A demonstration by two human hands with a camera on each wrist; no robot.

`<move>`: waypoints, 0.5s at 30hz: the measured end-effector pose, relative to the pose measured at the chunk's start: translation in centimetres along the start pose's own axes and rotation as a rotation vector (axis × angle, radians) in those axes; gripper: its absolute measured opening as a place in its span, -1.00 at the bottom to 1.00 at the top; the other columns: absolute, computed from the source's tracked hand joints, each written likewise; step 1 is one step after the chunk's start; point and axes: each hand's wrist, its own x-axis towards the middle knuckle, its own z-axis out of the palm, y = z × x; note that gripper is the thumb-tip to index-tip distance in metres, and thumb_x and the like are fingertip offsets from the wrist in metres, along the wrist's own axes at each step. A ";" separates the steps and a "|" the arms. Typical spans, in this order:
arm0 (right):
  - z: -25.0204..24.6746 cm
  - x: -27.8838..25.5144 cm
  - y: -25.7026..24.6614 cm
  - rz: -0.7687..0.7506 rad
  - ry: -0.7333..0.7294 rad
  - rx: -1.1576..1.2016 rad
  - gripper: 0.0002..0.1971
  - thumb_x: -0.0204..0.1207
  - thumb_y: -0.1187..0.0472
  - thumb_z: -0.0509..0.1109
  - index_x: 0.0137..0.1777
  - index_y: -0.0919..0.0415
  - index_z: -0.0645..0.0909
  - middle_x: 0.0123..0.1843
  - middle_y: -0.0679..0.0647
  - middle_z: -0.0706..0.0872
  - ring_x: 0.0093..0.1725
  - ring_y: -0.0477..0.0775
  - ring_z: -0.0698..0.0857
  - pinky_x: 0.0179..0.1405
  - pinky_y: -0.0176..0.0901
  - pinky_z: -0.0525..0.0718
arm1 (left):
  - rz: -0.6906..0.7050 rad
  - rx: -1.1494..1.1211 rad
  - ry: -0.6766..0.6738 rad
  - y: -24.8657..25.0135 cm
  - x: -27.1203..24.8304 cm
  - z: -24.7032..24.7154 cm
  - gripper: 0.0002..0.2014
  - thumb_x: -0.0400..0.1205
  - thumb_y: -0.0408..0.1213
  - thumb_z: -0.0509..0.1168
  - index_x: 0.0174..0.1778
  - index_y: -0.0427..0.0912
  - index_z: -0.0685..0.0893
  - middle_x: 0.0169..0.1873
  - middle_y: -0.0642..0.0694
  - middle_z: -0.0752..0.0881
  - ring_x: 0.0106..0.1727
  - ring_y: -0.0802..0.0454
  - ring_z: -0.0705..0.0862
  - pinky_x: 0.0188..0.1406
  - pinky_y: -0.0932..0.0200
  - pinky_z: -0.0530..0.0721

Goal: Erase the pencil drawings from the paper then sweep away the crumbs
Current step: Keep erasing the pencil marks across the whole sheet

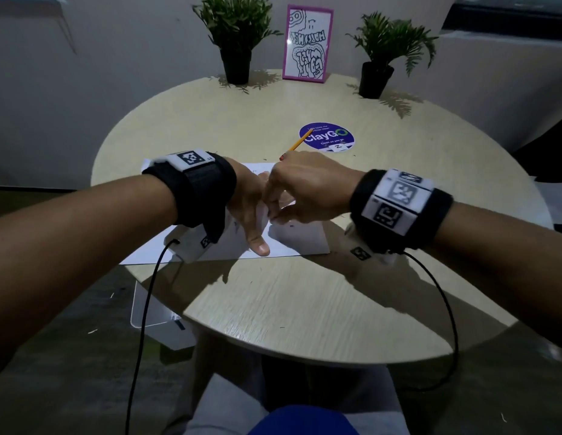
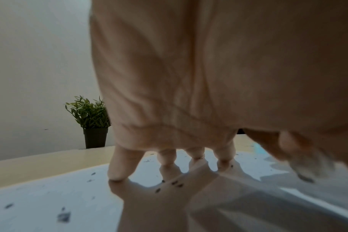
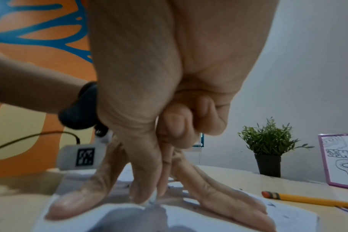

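A round table (image 1: 304, 293) is standing by pale walls (image 1: 85, 73); an orange-and-blue mural (image 3: 30, 47) is showing leftward; the floor (image 1: 69, 372) is lying dark.

Both hands meet over the paper (image 1: 304, 238) on the table (image 1: 304, 309): left hand (image 1: 248, 202) spread flat on it, right hand (image 1: 304, 189) just beside. The pencil (image 1: 300, 142) lies just beyond the right hand, two potted plants (image 1: 237, 29) and a framed picture (image 1: 308, 42) far behind.

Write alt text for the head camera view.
Seen from above, a left hand presses flat on a white paper on a round table while the right hand rubs the sheet beside it. Behind lie a yellow pencil, two potted plants and a framed drawing.
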 end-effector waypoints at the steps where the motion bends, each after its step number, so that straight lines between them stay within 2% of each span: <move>1: 0.4 0.3 0.0 -0.011 -0.009 -0.015 -0.91 0.46 0.17 0.54 -0.08 -0.05 0.79 -0.30 -0.24 0.64 -0.10 -0.08 0.39 -0.25 -0.16 0.33 | -0.001 0.002 -0.013 -0.1 0.1 0.0 -0.22 0.46 0.20 0.49 0.61 0.21 0.40 0.63 0.12 0.33 0.66 -0.03 0.25 0.64 -0.07 0.23; 3: 1.4 -0.4 0.0 -0.047 -0.006 0.027 -0.91 0.44 0.15 0.56 -0.07 0.01 0.78 -0.12 -0.18 0.76 -0.08 -0.07 0.48 -0.23 -0.24 0.38 | 0.033 -0.004 -0.032 -0.3 0.4 0.0 -0.25 0.45 0.23 0.48 0.57 0.38 0.38 0.65 0.19 0.28 0.69 0.03 0.13 0.68 -0.12 0.13; 4: 1.6 -1.3 0.0 -0.054 -0.001 0.078 -0.92 0.43 0.12 0.58 -0.11 0.03 0.77 -0.11 -0.20 0.75 -0.08 -0.17 0.50 -0.26 -0.32 0.35 | 0.063 0.003 -0.032 -0.6 0.8 0.1 -0.18 0.39 0.31 0.48 0.56 0.50 0.28 0.68 0.23 0.16 0.73 0.03 -0.01 0.70 -0.21 0.04; 5: 1.6 -2.3 0.0 -0.055 -0.018 0.111 -0.92 0.44 0.08 0.58 -0.14 0.03 0.76 -0.15 -0.25 0.70 -0.06 -0.29 0.50 -0.27 -0.31 0.34 | 0.088 0.013 -0.032 -1.0 1.2 0.2 -0.06 0.27 0.42 0.47 0.54 0.61 0.13 0.71 0.29 -0.03 0.75 0.01 -0.17 0.69 -0.31 -0.03; 6: 1.6 -3.3 0.0 -0.053 -0.063 0.113 -0.91 0.47 0.06 0.57 -0.15 0.04 0.76 -0.20 -0.29 0.66 -0.04 -0.43 0.47 -0.24 -0.24 0.39 | 0.094 0.018 -0.025 -1.1 1.4 0.2 0.14 0.14 0.49 0.45 0.60 0.58 -0.03 0.70 0.32 -0.24 0.74 -0.01 -0.30 0.68 -0.39 -0.10; 7: 1.4 -4.1 0.1 -0.052 -0.127 0.089 -0.93 0.50 0.07 0.55 -0.12 0.04 0.78 -0.18 -0.31 0.67 -0.05 -0.47 0.43 -0.17 -0.16 0.48 | 0.078 0.020 -0.018 -1.2 1.6 0.3 0.28 0.05 0.51 0.42 0.64 0.53 -0.18 0.67 0.32 -0.38 0.72 -0.03 -0.38 0.67 -0.41 -0.14; 8: 1.1 -4.6 0.2 -0.050 -0.187 0.057 -0.95 0.51 0.10 0.54 -0.08 0.02 0.80 -0.12 -0.29 0.73 -0.07 -0.43 0.41 -0.10 -0.13 0.53 | 0.060 0.020 -0.014 -1.3 1.8 0.3 0.35 0.02 0.51 0.41 0.65 0.47 -0.29 0.65 0.29 -0.45 0.71 -0.04 -0.42 0.66 -0.41 -0.17; 9: 0.7 -4.6 0.1 -0.052 -0.216 0.038 -0.94 0.51 0.11 0.53 -0.06 -0.01 0.80 -0.05 -0.26 0.76 -0.08 -0.41 0.41 -0.10 -0.19 0.52 | 0.050 0.025 -0.018 -1.2 1.7 0.3 0.37 0.02 0.50 0.40 0.67 0.43 -0.30 0.66 0.28 -0.45 0.71 -0.04 -0.42 0.67 -0.41 -0.17; 10: 0.5 -4.3 0.0 -0.055 -0.200 0.044 -0.94 0.49 0.12 0.54 -0.07 -0.02 0.80 -0.04 -0.24 0.77 -0.08 -0.42 0.41 -0.16 -0.27 0.45 | 0.045 0.029 -0.029 -1.1 1.4 0.3 0.34 0.04 0.49 0.41 0.68 0.42 -0.22 0.68 0.29 -0.37 0.72 0.00 -0.39 0.68 -0.38 -0.14; 12: 0.2 -2.4 -0.1 -0.024 -0.099 0.050 -0.96 0.44 0.12 0.56 -0.13 -0.03 0.79 -0.14 -0.22 0.72 -0.16 -0.24 0.42 -0.23 -0.24 0.33 | 0.043 0.027 -0.030 -0.6 0.6 0.1 0.09 0.22 0.40 0.47 0.68 0.38 0.13 0.68 0.30 0.08 0.72 0.12 -0.10 0.70 -0.23 0.00; 13: 0.1 -1.4 -0.4 -0.009 -0.068 0.029 -0.96 0.44 0.12 0.56 -0.14 -0.04 0.77 -0.19 -0.22 0.68 -0.20 -0.16 0.39 -0.22 -0.19 0.35 | 0.028 0.020 -0.028 -0.2 0.2 0.1 -0.09 0.35 0.31 0.49 0.63 0.34 0.30 0.58 0.28 0.26 0.66 0.14 0.09 0.68 -0.13 0.10; 15: 0.2 0.0 -0.7 -0.014 -0.052 -0.022 -0.94 0.47 0.13 0.54 -0.13 -0.08 0.77 -0.14 -0.17 0.72 -0.17 -0.09 0.42 -0.17 -0.11 0.49 | 0.004 0.002 -0.041 -0.1 0.2 0.1 -0.28 0.47 0.22 0.47 0.57 0.29 0.44 0.59 0.19 0.36 0.62 0.04 0.27 0.60 -0.04 0.23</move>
